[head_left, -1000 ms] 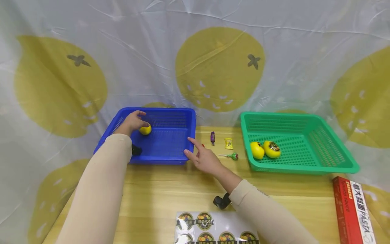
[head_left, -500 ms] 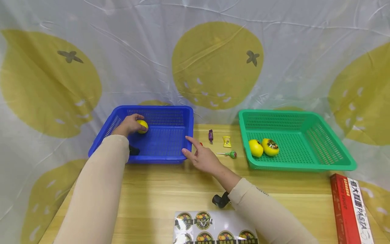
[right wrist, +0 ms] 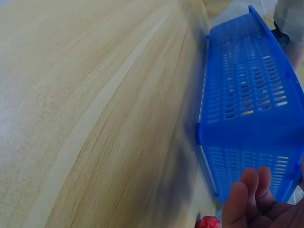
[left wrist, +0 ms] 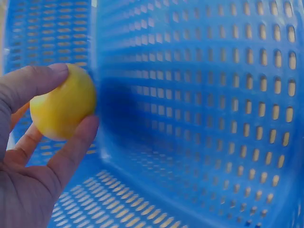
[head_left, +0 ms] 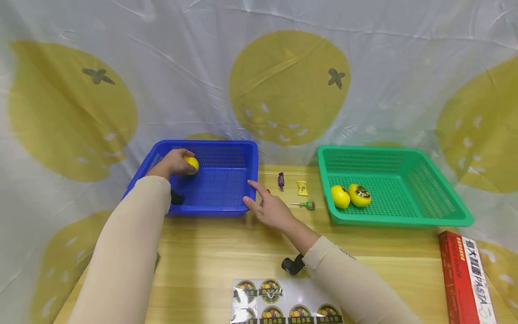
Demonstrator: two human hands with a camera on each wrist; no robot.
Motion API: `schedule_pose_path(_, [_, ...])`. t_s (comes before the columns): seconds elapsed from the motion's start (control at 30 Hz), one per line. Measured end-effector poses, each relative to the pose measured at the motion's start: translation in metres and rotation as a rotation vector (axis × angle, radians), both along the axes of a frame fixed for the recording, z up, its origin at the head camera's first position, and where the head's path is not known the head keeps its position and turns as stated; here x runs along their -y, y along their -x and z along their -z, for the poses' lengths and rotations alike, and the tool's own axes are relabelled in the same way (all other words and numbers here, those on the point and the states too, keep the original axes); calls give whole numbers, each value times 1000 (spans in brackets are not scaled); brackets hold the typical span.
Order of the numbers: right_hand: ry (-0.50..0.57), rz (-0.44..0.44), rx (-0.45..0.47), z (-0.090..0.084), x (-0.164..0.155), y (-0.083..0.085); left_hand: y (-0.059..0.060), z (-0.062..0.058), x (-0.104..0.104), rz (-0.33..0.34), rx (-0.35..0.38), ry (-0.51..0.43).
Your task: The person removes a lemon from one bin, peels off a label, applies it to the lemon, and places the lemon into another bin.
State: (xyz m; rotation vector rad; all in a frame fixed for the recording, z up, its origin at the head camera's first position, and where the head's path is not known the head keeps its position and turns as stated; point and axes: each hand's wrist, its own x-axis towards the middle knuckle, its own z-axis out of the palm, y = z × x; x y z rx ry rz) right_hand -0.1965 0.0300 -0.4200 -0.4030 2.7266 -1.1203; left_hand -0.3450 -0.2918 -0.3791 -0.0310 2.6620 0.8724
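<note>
In the head view my left hand [head_left: 177, 163] is inside the blue basket [head_left: 216, 210], near its back left. It holds a yellow round fruit [head_left: 192, 165]. The left wrist view shows the thumb on top of the fruit [left wrist: 66, 107] and other fingers under and beside it, close to the basket's slotted wall. My right hand [head_left: 272, 210] is at the basket's right rim, thumb and straight index finger on the edge. Its remaining fingers lie beside the outer wall in the right wrist view, loosely bent.
A green basket [head_left: 394, 219] on the right holds two yellow fruits [head_left: 350, 196], one with a dark round sticker. Between the baskets lie a purple candy [head_left: 281, 181], a yellow candy [head_left: 302, 188] and a lollipop [head_left: 309, 205]. A sticker sheet [head_left: 279, 299] lies in front; a red pasta box [head_left: 465, 274] stands right.
My left fingers have come from over the fruit to round it, and the fruit has risen slightly. The right hand stays at the basket's rim. The view has shifted a little.
</note>
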Motion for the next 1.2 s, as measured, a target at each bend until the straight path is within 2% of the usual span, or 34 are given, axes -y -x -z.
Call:
schedule_pose_path(0.13, [-19,8,7,1,-2,6,2,-16,-8,42,0,-26])
schedule_pose_path(0.3, [-42,11,-20,2,-3,19,3,-42,-15,112,-69,-59])
schedule_pose_path(0.4, [-61,24,-18,4,-3,24,-1,-53,-22,132,-124,-115])
schedule_pose_path(0.5, [-75,28,-3,6,-3,27,-13,-61,-32,156,-213,-142])
schedule_pose_path(0.63, [-76,40,-7,7,-3,30,-41,-66,-47,173,-327,-141])
schedule_pose_path(0.73, [-71,47,-20,6,-3,33,-66,-64,-56,161,-375,-158])
schedule_pose_path(0.9, [-57,37,-13,6,-1,35,-113,-50,-65,120,-452,-252])
schedule_pose_path(1.03, [-45,26,5,5,0,36,-147,-36,-76,120,-506,-351])
schedule_pose_path(1.2, [7,-24,28,1,-7,34,-181,-21,-91,134,-537,-446])
